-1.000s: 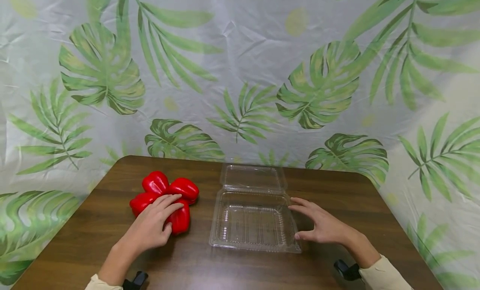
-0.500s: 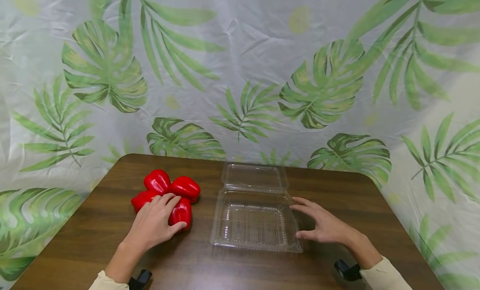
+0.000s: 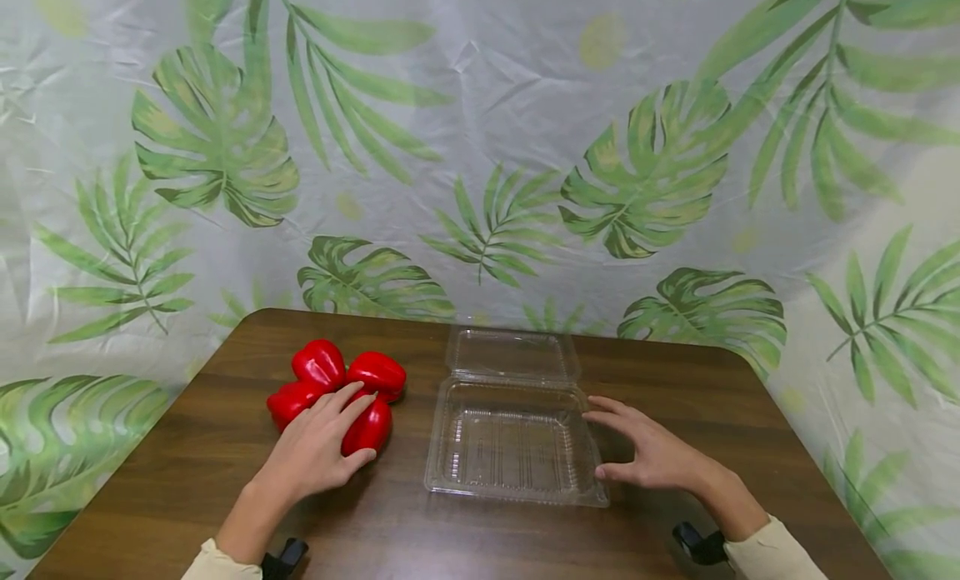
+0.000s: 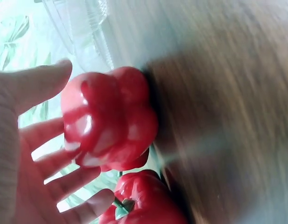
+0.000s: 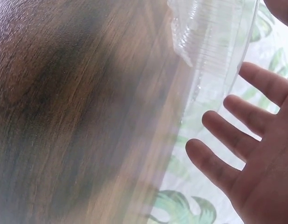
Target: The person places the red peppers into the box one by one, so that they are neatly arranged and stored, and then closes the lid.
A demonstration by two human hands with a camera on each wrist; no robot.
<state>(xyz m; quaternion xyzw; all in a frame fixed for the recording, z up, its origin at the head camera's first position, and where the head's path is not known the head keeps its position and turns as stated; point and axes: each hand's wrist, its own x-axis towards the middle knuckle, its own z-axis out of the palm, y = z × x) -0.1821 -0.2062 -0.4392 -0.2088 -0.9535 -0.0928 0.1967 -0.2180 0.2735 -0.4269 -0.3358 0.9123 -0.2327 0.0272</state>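
Several red bell peppers lie clustered on the left of the table. The nearest bell pepper (image 3: 369, 426) is under and beside my left hand (image 3: 318, 447). Its spread fingers reach over the pepper's far left side, and the thumb lies by its near side. In the left wrist view that bell pepper (image 4: 108, 116) fills the middle, with the fingers behind it, mostly straight. A second bell pepper (image 4: 146, 200) shows its green stem near the little finger. My right hand (image 3: 648, 447) is at the right rim of a clear plastic clamshell container (image 3: 517, 498), fingers spread, thumb apart.
Other bell peppers (image 3: 318, 363) sit close behind the left hand. The container's hinged lid (image 3: 513, 355) lies open toward the table's back edge. A leaf-printed cloth (image 3: 480, 147) hangs behind the brown wooden table (image 3: 465, 538).
The left hand has moved slightly right and its thumb has spread to the near pepper's side. That pepper has shifted and turned a little. The right hand stays at the container.
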